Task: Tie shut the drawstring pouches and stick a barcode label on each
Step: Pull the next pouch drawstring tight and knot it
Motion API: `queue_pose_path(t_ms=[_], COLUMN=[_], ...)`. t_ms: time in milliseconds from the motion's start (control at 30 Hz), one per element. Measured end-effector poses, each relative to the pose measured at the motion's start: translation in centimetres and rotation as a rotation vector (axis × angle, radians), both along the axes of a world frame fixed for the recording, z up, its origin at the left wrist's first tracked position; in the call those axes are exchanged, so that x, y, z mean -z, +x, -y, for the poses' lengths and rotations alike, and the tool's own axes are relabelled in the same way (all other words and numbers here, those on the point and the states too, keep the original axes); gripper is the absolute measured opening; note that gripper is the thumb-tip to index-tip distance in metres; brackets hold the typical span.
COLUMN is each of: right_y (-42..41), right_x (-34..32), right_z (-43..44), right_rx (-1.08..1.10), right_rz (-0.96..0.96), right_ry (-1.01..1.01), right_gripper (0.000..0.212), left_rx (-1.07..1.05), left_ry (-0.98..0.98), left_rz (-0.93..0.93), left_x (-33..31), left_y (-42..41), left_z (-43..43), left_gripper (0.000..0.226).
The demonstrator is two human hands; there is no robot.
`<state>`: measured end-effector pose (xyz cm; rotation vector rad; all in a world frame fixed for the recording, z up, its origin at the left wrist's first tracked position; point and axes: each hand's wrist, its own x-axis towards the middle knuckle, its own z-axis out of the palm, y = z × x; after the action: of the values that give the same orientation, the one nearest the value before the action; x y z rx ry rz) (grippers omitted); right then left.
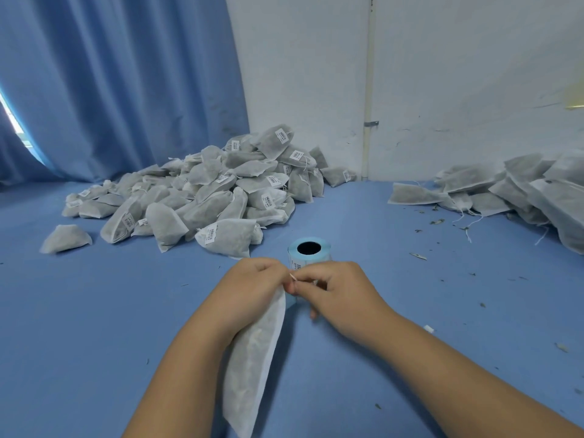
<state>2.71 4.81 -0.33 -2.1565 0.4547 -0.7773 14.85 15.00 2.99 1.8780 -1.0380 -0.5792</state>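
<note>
Over the blue counter (pixel 94 311), just in front of the label roll (pixel 309 251), the pouch (pixel 252 358) hangs limp, looking soft and light, its gathered neck gripped by the curled left hand (pixel 249 289) while the right hand (pixel 335 295) pinches its tip, so the neck seems the safest hold.

pouch (pixel 252 352): translucent white, grey-green fill showing through
left pile (pixel 202 191): the same white-grey
labels (pixel 211 233): white with black barcode stripes
right pile (pixel 505 188): white-grey
roll (pixel 309 248): pale blue, black core
table (pixel 94 327): blue, dark flecks at right
curtain (pixel 110 83): blue, upper left
wall (pixel 458 74): white, grey scuffs
pipe (pixel 368 90): white
</note>
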Motion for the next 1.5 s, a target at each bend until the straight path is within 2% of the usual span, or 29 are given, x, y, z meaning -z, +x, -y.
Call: queue_pose_path(t_ms=[100,200,333,433,633,700,800,967,1033,1167,1300,1367,1500], right_y=[-1.3,-3.2,-5.7,-7.5,-10.4,-11.2,-12.4,-13.5,-13.7,-13.7,-13.1,-12.8,-13.1], right_x=[-1.6,-3.2,-3.7,-3.3,-2.5,-2.3,-2.2,-3.2,-3.5,-3.4,-2.9,-2.6,-2.9], right_z=[0.4,0.9,0.8,0.7,1.1,1.1,1.0,1.3,1.5,1.8,1.6,1.5,1.7], right_rx=[-0.061,-0.023,0.045,0.097,0.193,0.213,0.239,0.283,0.283,0.277,0.166,0.203,0.476], right_rz=[-0.017,0.038,0.034,0.039,0.032,0.041,-0.031,-0.020,0.014,0.126,0.122,0.089,0.118], right_ry=[0.143,0.184,0.076,0.027,0.024,0.012,-0.111,-0.300,-0.293,-0.103,0.121,0.085,-0.217], right_gripper=[0.019,0.018,0.018,0.018,0.016,0.015,0.016,0.015,0.018,0.017,0.017,0.015,0.010], left_rx=[0.001,0.141,0.357,0.461,0.439,0.365,0.263,0.442,0.480,0.521,0.568,0.596,0.624], left_ry=[-0.052,-0.059,-0.017,-0.087,-0.297,-0.311,-0.262,-0.168,-0.167,-0.161,-0.134,-0.128,-0.110], left_rz=[-0.007,-0.127,-0.265,-0.430,-0.572,-0.469,-0.112,0.260,0.303,0.116,-0.378,-0.556,-0.837], left_x=[-0.5,-0.7,-0.5,-0.3,-0.9,-1.4,-1.1,0.3,0.4,0.0,0.0,0.1,0.3], left_y=[-0.4,-0.9,-2.4,-3.5,-5.8,-6.6,-7.7,-9.1,-9.3,-9.9,-10.3,-10.3,-9.6], left_z=[-0.6,-0.9,-0.6,0.0,2.4,3.4,4.9,5.4,5.3,4.5,4.0,4.1,4.4], left_gripper=[0.024,0.026,0.023,0.019,0.020,0.022,0.015,0.030,0.026,0.021,0.018,0.017,0.016])
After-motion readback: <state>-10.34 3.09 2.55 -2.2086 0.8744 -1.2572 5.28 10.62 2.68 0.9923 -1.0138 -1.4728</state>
